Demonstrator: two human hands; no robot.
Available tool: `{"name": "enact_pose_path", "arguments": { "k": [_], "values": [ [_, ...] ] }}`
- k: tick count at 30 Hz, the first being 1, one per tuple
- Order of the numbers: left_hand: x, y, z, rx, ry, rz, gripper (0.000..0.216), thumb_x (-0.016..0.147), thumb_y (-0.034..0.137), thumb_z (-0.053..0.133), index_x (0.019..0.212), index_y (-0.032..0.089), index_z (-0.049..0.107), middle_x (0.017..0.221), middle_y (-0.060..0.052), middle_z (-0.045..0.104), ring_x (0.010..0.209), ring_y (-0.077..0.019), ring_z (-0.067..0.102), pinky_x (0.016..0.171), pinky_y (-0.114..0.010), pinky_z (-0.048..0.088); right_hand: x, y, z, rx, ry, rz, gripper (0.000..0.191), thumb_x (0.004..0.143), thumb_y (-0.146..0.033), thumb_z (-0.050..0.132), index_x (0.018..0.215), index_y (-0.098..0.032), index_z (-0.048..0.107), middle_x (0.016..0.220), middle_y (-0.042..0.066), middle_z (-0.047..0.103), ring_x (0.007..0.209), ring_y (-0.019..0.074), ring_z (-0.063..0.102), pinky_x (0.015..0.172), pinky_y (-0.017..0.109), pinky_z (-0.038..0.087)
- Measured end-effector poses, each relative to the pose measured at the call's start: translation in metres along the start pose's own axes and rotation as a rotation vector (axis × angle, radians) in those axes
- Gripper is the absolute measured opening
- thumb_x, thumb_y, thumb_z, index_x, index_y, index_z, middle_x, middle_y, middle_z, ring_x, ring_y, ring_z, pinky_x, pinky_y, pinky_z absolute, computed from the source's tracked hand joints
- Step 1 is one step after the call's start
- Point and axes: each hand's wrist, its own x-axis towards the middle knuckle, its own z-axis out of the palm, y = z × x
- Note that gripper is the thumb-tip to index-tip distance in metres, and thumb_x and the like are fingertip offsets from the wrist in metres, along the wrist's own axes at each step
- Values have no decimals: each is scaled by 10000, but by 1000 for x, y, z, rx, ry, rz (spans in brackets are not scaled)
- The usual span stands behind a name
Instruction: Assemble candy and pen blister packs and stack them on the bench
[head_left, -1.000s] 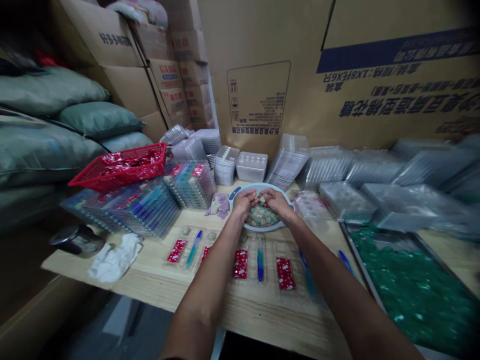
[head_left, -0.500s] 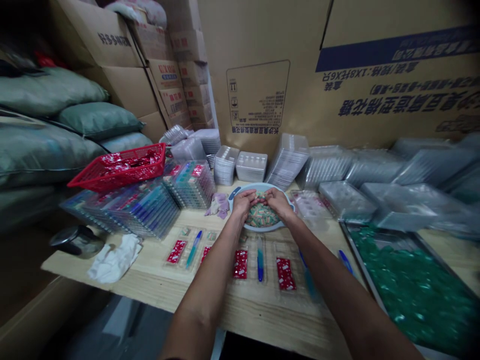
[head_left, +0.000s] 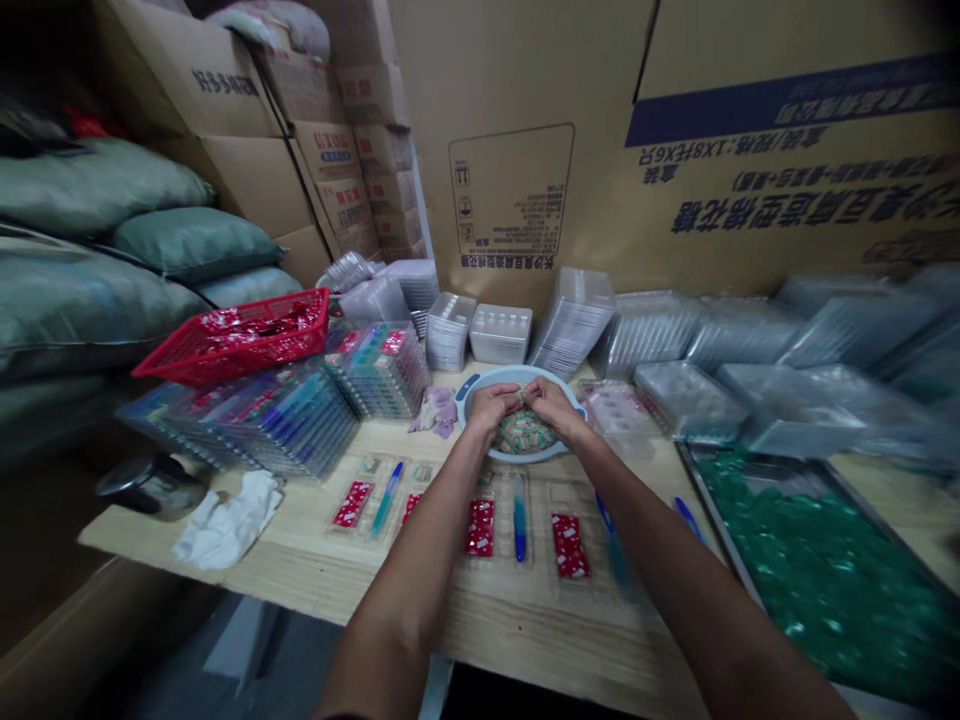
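Both hands are over a light-blue plastic basin filled with small green-and-tan wrapped packets. My left hand reaches in from the left, its fingers pinched together near the middle of the basin. My right hand meets it from the right, fingertips closed too. What lies between the fingertips is too small to make out. In front of the basin, under my forearms, a row of clear plastic trays holds red packets and blue-green pen-shaped items.
At left are a red basket of red packets on stacked filled trays, white gloves and a dark jar. Stacks of clear trays line the back. At right stands a metal tray of green packets.
My hands have drawn slightly closer together over the basin, fingertips nearly meeting. The view has shifted a little; the things on the table stay put.
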Motion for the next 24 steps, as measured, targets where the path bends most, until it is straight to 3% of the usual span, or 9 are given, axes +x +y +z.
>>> {"name": "enact_pose_path", "arguments": {
  "k": [12, 17, 20, 24],
  "values": [
    [1, 2, 3, -26, 3, -15, 175, 661, 34, 827, 815, 94, 767, 719, -54, 746, 647, -132, 705, 826, -303, 601, 6, 9, 3, -142, 33, -31, 221, 782, -224, 514, 967, -203, 634, 767, -6, 680, 716, 167, 635, 702, 264, 496],
    [3, 2, 3, -37, 37, 0, 184, 652, 33, 836, 806, 97, 758, 706, -52, 741, 671, -152, 711, 842, -327, 605, 2, 3, -3, -259, 51, -49, 342, 811, -200, 483, 1087, -196, 685, 915, 32, 740, 900, 201, 675, 840, 303, 513],
    [4, 1, 1, -47, 95, 26, 200, 658, 22, 820, 820, 113, 744, 675, -28, 724, 667, -145, 705, 852, -331, 602, -2, -4, -5, -349, 37, -65, 358, 796, -154, 479, 1035, -214, 739, 998, 41, 762, 1006, 215, 675, 931, 310, 484],
    [3, 1, 2, -36, 117, 54, 183, 657, 0, 790, 791, 109, 728, 666, -36, 717, 626, -137, 687, 826, -334, 599, -8, -14, -1, -459, -31, -126, 316, 763, -101, 528, 910, -209, 787, 982, 78, 779, 985, 241, 693, 930, 298, 470]
  ]
}}
